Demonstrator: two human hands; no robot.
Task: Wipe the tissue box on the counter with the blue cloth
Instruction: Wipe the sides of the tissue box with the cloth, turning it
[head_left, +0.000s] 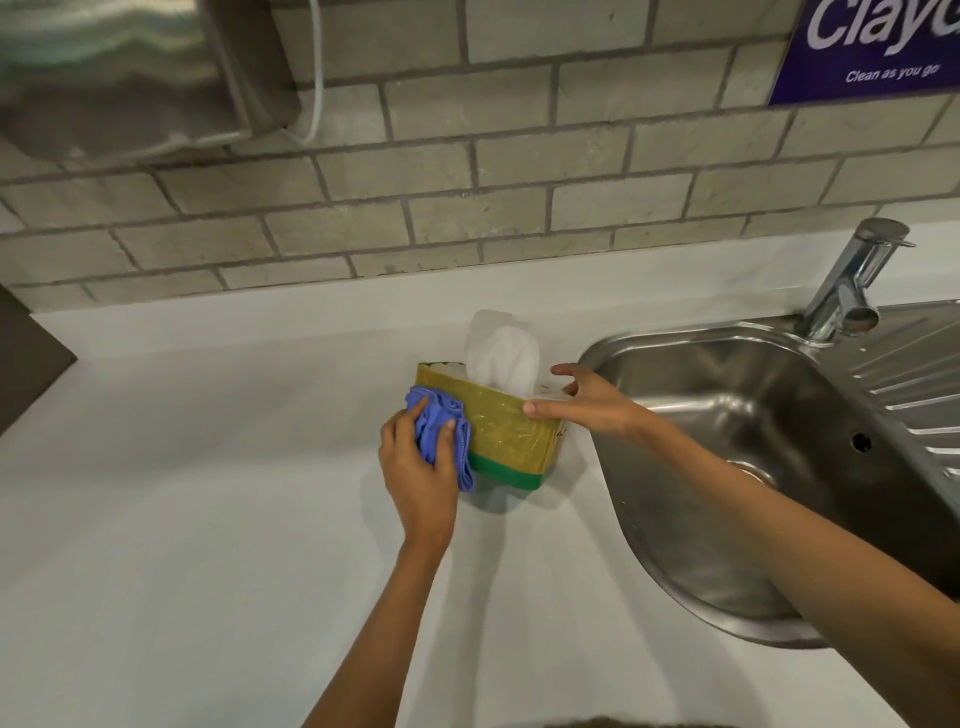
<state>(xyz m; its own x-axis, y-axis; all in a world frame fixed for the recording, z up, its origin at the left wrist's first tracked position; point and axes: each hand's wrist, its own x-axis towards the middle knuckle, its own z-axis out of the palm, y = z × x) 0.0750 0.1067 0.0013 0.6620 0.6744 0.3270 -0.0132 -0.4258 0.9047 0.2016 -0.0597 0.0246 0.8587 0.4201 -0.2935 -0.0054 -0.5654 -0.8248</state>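
Forearms reach out from under the camera, and at the end of them sits the tissue box (511, 439), gold with a green band along its foot, standing on the white bench (208, 519) just beside the steel sink (727, 415), a white tissue (501, 356) puffed up from its top. My left hand (415, 467) is closed around the bunched blue cloth (441, 434) and presses it against the box's near-left corner; my right hand (587, 400) lies open along the right end, thumb on the near top edge and fingers over the far side, steadying rather than gripping. To wipe well, I judge I should keep that brace firm, since the box looks light and could skid toward the basin, and draw the cloth across the front face in long overlapping passes, then over the ends and top. Going gently around the opening should spare the tissue. The tap (852, 286) stands well clear behind the sink.
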